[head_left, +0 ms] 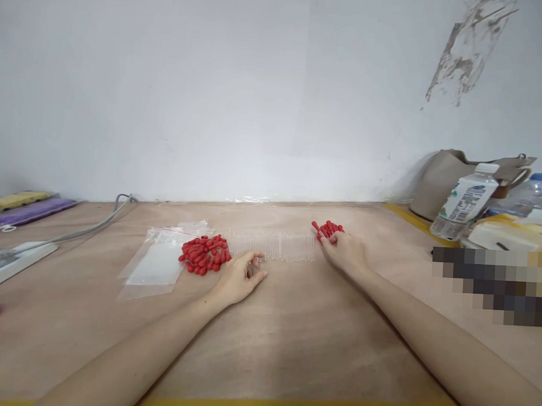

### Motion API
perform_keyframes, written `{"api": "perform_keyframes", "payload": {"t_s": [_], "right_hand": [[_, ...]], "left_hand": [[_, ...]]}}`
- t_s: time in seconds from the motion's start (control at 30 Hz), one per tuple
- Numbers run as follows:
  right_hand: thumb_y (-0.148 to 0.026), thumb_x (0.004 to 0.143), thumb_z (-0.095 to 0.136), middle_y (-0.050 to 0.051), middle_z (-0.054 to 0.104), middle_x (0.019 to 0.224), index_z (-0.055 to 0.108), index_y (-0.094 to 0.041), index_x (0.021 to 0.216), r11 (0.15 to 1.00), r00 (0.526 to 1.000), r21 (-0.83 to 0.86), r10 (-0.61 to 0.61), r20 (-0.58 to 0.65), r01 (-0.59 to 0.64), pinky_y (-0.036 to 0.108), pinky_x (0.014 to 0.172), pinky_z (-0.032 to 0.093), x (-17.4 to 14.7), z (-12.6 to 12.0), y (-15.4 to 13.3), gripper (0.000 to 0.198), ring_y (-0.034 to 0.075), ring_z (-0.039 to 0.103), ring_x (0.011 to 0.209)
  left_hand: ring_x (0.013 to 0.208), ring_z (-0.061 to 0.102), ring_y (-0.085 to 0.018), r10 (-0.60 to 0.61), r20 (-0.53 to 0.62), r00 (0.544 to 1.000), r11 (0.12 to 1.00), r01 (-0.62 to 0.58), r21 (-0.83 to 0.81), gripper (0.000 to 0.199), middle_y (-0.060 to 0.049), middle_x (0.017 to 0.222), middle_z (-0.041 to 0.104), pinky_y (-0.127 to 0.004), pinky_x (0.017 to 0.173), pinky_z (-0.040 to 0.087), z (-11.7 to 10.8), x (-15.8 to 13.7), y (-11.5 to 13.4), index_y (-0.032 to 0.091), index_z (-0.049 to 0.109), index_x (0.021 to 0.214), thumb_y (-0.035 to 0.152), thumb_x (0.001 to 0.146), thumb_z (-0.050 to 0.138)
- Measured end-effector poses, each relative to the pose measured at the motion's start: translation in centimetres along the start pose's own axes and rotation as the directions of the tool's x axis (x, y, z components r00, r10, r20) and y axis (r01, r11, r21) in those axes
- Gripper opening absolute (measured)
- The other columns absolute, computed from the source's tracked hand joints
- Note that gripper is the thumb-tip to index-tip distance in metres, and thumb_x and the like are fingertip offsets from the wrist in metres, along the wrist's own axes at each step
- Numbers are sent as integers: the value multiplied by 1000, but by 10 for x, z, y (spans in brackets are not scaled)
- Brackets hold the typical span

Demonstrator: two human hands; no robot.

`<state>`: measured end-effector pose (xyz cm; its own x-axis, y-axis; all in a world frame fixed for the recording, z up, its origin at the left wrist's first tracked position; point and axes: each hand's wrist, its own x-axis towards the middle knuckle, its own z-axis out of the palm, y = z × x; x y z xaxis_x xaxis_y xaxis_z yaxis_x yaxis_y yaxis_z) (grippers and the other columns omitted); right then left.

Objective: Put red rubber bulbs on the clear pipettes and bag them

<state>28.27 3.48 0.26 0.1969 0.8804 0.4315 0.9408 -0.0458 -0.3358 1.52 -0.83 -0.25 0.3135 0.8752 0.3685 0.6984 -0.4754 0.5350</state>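
A row of thin clear tubes (278, 247) lies side by side on the wooden table. At the row's left end is a heap of red rubber bulbs (201, 254). My left hand (240, 277) rests over the near edge of the tubes, just right of that heap, its fingers loosely curled and the thumb apart, with nothing visible in them. At the row's right end sits a smaller cluster of red bulbs (334, 228). There my right hand (345, 250) has its fingers together around a dropper (315, 226), whose red bulb points up and left; the fingertips are partly hidden.
Clear zip bags (156, 269) lie left of the red heap. A grey cable (85, 228) runs to a white power strip (17, 268) at far left. A plastic bottle (466, 201) and a grey-brown bag (440, 181) stand at the right, near the wall.
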Motion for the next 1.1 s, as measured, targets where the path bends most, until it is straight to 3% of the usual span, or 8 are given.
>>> {"api": "perform_keyframes", "payload": {"t_s": [0.13,0.33,0.63,0.8,0.93,1.1], "right_hand": [[-40,77,47,7,60,64,57,-18,59,998,1000,-57,-4,-2,4,34,66,27,5,6,15,30,22,55,66],[-40,79,45,10,54,57,53,-16,53,991,1000,-131,-29,6,29,39,67,24,1,7,12,36,22,51,61],[-54,80,35,9,58,63,58,-16,60,995,994,-96,25,103,-15,41,72,25,3,12,4,49,23,54,68],[-49,77,41,3,59,60,57,-19,60,998,998,-49,-41,43,43,40,79,25,-1,11,-4,38,19,54,64],[-43,75,45,3,60,58,60,-20,58,997,997,-25,-71,42,72,43,81,25,-3,10,-11,32,20,55,64],[-42,79,41,7,57,53,59,-19,50,994,995,-63,-85,59,89,47,81,24,-4,15,-12,41,22,54,63]], "left_hand": [[56,51,-10,16,15,1000,1000,-16,9,27,0,82,56,-23,55,43,-1,-1,2,19,54,101,28,75,55],[57,51,-10,34,14,999,999,-34,25,25,0,80,57,-23,56,43,-2,-1,2,19,55,99,29,75,54],[57,52,-11,23,14,1000,999,-24,35,25,0,80,57,-23,56,43,-1,-1,4,19,56,97,31,76,54],[56,51,-11,30,18,999,999,-30,34,24,-1,79,57,-24,56,43,-1,-1,4,19,57,96,31,76,54],[56,51,-11,30,20,999,999,-31,37,24,-1,79,58,-24,56,43,-1,-1,5,19,57,96,31,76,54],[57,52,-11,37,17,999,998,-38,41,22,-1,79,58,-24,57,44,-2,-1,6,19,58,95,30,76,54]]}}
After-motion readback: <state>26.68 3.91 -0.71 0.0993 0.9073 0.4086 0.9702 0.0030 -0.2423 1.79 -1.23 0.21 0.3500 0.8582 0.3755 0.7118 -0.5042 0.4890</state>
